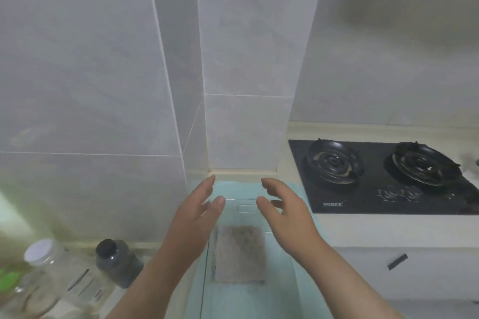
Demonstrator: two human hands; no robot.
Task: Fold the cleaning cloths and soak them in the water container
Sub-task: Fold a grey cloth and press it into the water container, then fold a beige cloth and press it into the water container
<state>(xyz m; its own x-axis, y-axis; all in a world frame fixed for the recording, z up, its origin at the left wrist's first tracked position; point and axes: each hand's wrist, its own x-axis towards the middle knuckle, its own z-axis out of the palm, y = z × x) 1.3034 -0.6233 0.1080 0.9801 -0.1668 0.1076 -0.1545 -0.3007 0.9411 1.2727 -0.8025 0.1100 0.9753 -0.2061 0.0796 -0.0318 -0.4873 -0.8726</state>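
Note:
A clear plastic water container (243,208) stands on a light teal mat on the counter in front of me. A folded grey cloth (239,254) lies flat inside it. My left hand (199,212) hovers over the container's left side with fingers straight and spread, holding nothing. My right hand (282,207) hovers over the right side, fingers loosely bent, also holding nothing. Both hands are above the container's far end, apart from the cloth.
A black two-burner gas hob (383,176) sits to the right. At the left stand a dark-filled jar with a black lid (116,261) and clear jars (49,280). A tiled wall corner (241,137) rises right behind the container. White cabinet fronts lie below right.

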